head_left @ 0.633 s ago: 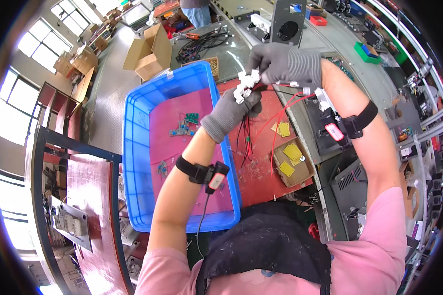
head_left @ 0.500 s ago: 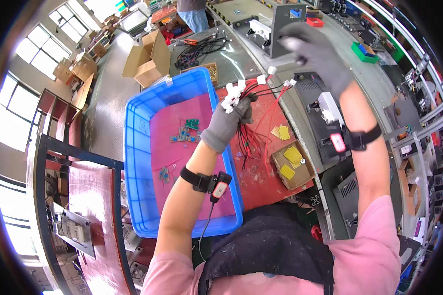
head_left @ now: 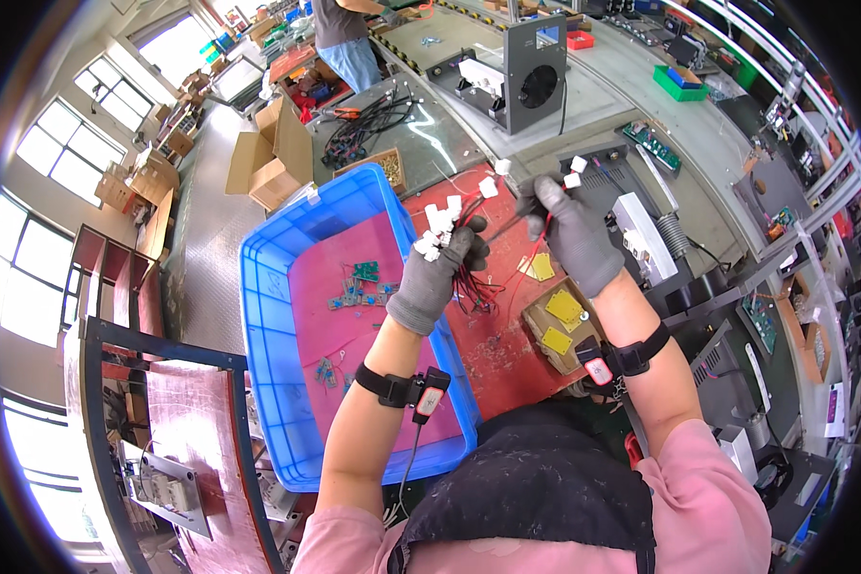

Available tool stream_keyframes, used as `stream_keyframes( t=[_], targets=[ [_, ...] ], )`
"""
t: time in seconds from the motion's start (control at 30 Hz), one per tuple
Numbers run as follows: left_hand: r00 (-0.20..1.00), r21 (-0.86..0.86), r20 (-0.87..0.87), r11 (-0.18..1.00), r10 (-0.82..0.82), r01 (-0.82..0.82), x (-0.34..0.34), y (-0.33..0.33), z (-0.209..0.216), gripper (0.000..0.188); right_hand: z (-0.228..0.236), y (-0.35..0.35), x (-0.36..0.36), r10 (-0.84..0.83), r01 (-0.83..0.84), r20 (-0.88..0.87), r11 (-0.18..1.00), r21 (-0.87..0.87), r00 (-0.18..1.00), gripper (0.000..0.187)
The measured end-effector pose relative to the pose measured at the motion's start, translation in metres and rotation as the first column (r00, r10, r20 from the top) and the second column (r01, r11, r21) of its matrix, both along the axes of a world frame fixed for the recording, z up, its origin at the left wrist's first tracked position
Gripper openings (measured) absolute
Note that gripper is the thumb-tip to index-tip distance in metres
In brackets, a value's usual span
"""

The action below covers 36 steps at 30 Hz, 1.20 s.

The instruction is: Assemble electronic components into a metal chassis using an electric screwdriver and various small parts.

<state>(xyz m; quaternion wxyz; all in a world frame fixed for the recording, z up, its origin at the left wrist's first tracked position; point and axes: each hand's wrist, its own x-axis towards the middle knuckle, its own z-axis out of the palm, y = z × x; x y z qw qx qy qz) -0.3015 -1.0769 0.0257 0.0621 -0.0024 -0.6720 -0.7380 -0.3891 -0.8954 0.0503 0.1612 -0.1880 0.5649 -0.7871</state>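
My left hand [head_left: 429, 285], in a grey glove, is closed around a bundle of red and black wires [head_left: 473, 287]. A cluster of white plug connectors [head_left: 439, 226] sticks up from that fist, and the wire tails hang over the red work surface. To its right, my gloved right hand [head_left: 581, 241] pinches red and black wires, with a pair of white connectors [head_left: 574, 172] just above its fingers. Dark strands, blurred, stretch between both hands. More loose-looking white connectors [head_left: 489, 187] stand out between the hands, at the far side.
Left of my hands is a blue bin [head_left: 258, 316] holding small circuit boards [head_left: 365, 272]. A cardboard tray [head_left: 545, 335] with yellow plates [head_left: 564, 306] lies below my right hand. Beyond are a cardboard carton [head_left: 282, 153], black cables [head_left: 359, 139] and an upright grey panel [head_left: 536, 77]. Someone stands farther back.
My right hand came down and left from over the grey panel and now grips wires beside the left hand. The left hand, still holding the bundle, shifted slightly. The view tilted a little.
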Motion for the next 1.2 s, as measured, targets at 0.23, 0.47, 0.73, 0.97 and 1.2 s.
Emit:
stream_keyframes(
  t=[0.23,0.47,0.73,0.97,1.2],
  targets=[
    [1.0,0.067,0.011,0.997,-0.026,0.026,0.0,0.0,0.003,0.03,0.023,-0.008,0.005,0.006,0.016,-0.104,0.976,0.218,0.995,0.034],
    [1.0,-0.07,0.008,0.998,0.011,-0.01,0.005,0.011,0.006,0.033,0.007,-0.009,0.002,-0.026,0.04,-0.127,0.994,0.106,0.992,0.032],
    [0.999,-0.203,-0.003,0.978,0.04,-0.039,0.007,0.009,-0.007,0.027,0.01,-0.01,0.014,-0.007,0.01,-0.151,1.0,0.021,0.989,0.036],
    [0.994,0.145,-0.051,0.985,0.097,-0.089,0.013,0.014,-0.004,0.032,-0.009,-0.002,0.013,-0.032,0.006,-0.108,0.973,-0.23,0.994,0.032],
    [0.997,0.112,-0.048,0.992,0.06,-0.054,0.018,0.018,-0.003,0.034,-0.002,-0.006,0.025,-0.042,0.024,-0.061,0.963,-0.269,0.997,0.027]
  ],
)
